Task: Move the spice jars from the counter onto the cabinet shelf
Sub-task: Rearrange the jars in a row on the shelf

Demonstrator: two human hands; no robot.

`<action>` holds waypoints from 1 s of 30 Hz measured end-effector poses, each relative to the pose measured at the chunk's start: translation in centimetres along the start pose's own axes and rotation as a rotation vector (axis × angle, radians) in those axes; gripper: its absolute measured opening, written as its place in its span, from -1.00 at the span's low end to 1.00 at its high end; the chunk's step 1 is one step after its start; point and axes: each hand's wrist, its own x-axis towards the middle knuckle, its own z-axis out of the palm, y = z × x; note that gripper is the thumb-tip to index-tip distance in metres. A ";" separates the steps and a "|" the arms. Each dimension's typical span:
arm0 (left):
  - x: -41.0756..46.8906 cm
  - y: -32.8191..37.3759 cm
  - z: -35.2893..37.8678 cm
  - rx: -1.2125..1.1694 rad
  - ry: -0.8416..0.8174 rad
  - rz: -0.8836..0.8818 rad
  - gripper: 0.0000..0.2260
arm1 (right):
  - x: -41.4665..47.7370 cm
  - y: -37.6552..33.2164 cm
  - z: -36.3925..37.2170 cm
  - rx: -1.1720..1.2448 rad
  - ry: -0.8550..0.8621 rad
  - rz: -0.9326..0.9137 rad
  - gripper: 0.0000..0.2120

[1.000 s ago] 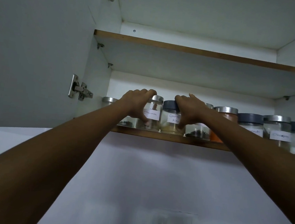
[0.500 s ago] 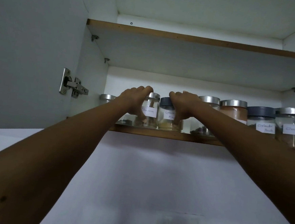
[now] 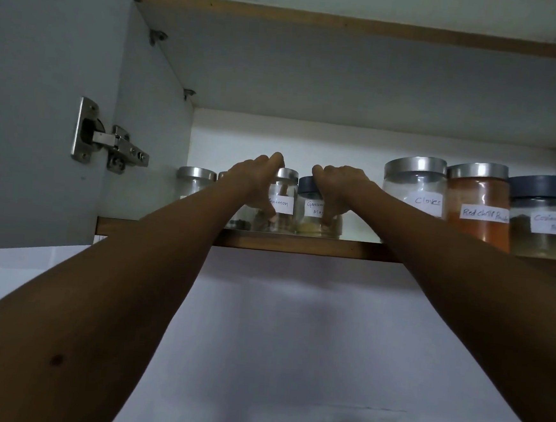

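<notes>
- The cinnamon jar, silver-lidded and labelled, is seen upright on the lower cabinet shelf, near its front edge.
- It is grasped by the left hand: the fingers are curled over the lid from the left, and the thumb is laid down the glass front.
- The garam masala jar, dark-lidded, is set just beside the cinnamon jar on its right, also on the shelf.
- It is grasped by the right hand: the fingers are hooked over the dark lid, and the thumb is pressed low on the front of the jar.
- Further right on the same shelf, a cloves jar, a red chilli powder jar and a coriander powder jar are lined up.
- Another silver-lidded jar is seen to the left, partly hidden behind the left forearm.
- The open cabinet door and its metal hinge are seen at the left.
</notes>
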 end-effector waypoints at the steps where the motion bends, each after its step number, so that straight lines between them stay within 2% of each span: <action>1: 0.2 -0.2 0.3 0.008 0.003 0.001 -0.23 | 0.4 0.0 0.3 -0.001 -0.001 0.001 -0.26; 16: 2.8 -1.0 2.1 0.203 -0.106 -0.060 -0.31 | 5.1 -0.6 2.5 -0.049 -0.137 0.005 -0.32; 30: 3.5 -1.4 3.0 0.237 -0.218 -0.162 -0.15 | 5.1 0.1 4.3 0.145 -0.088 0.017 -0.46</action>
